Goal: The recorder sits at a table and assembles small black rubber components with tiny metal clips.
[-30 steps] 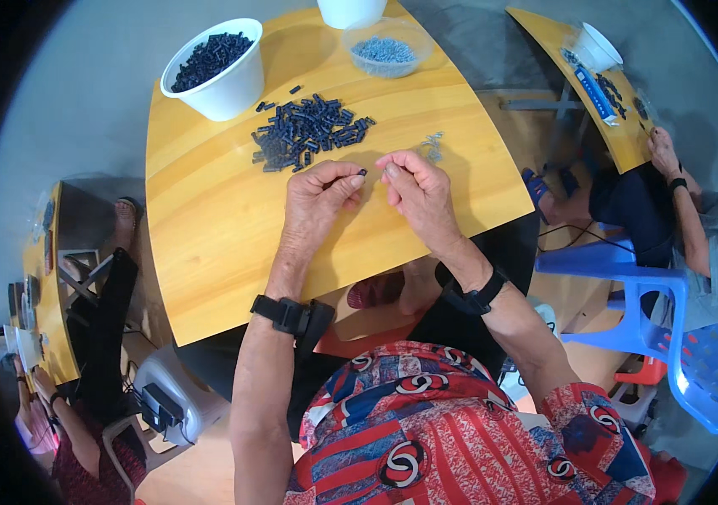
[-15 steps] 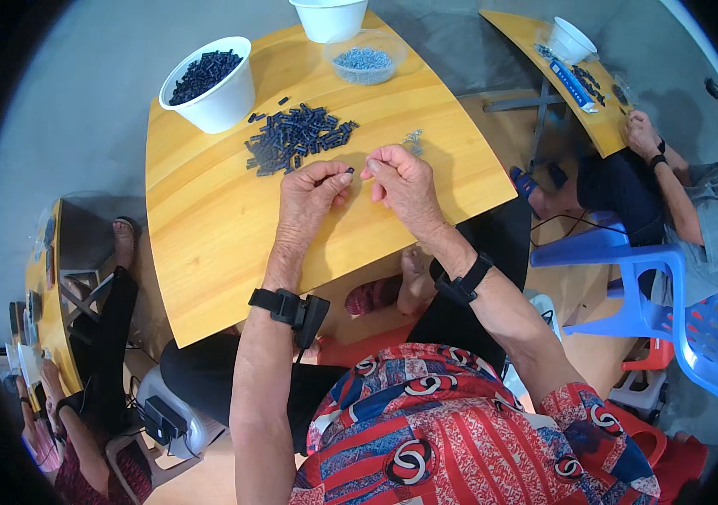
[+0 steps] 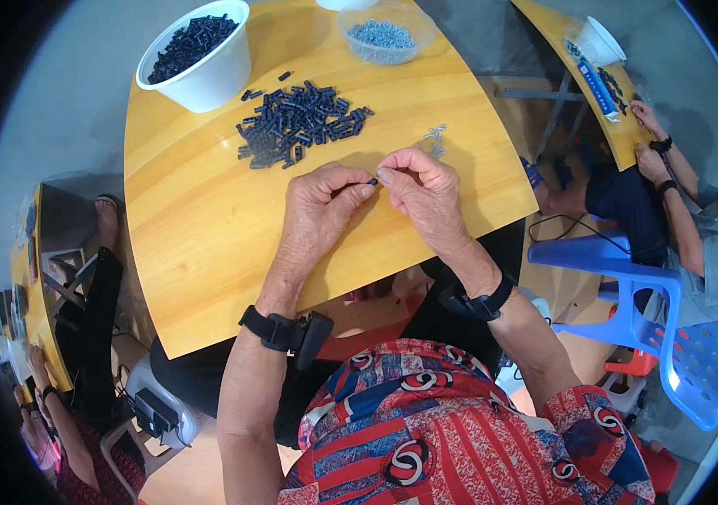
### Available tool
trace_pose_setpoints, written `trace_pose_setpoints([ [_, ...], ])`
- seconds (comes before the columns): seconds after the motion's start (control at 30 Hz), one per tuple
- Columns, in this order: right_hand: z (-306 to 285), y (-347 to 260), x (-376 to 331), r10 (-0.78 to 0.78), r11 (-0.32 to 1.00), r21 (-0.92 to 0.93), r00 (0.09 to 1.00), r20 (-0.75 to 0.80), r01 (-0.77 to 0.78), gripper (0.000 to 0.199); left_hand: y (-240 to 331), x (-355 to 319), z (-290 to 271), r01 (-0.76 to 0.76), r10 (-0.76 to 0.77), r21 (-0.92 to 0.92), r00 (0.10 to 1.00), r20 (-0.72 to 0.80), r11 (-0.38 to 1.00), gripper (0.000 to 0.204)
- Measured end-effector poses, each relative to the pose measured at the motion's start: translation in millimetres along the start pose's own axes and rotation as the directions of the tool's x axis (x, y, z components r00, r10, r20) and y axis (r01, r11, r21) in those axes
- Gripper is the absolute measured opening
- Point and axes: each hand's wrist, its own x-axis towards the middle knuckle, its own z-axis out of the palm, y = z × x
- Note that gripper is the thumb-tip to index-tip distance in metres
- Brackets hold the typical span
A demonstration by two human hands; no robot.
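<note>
We risk dropping the small black plastic cylinder [image 3: 372, 182] from the pinching left fingers [image 3: 352, 195] if pressed-together right fingers [image 3: 397, 180], content unseen, bump it.

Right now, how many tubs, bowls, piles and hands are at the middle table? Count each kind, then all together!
Tubs: 2, one white tub and one cut-off tub
Clear bowl: 1
Piles: 2, black pile and silver pile
Hands: 2, left hand and right hand
Total: 7

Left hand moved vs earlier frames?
Yes: the left hand has shifted slightly rightward, toward the right hand, judged against the pile of black pieces on the table.
</note>
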Motion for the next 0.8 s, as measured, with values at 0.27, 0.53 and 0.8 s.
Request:
trace_pose_setpoints([
  [0.27,0.3,1.2,0.6,-0.001,1.0,-0.01,0.999,0.039,0.001,0.005,3.4,-0.5,-1.4,0.035,-0.035,-0.006,0.999,-0.007,0.999,0.011],
  [0.53,-1.2,0.3,-0.4,-0.006,0.999,-0.049,1.0,0.028,0.007,0.007,4.7,-3.1,-1.8,0.013,-0.014,-0.024,1.0,-0.003,1.0,0.012],
  [0.8,-0.1,-1.5,-1.0,0.009,1.0,0.007,1.0,0.028,-0.009,0.011,-1.7,-4.1,-2.1,0.09,-0.096,-0.121,0.994,-0.051,0.989,0.01],
])
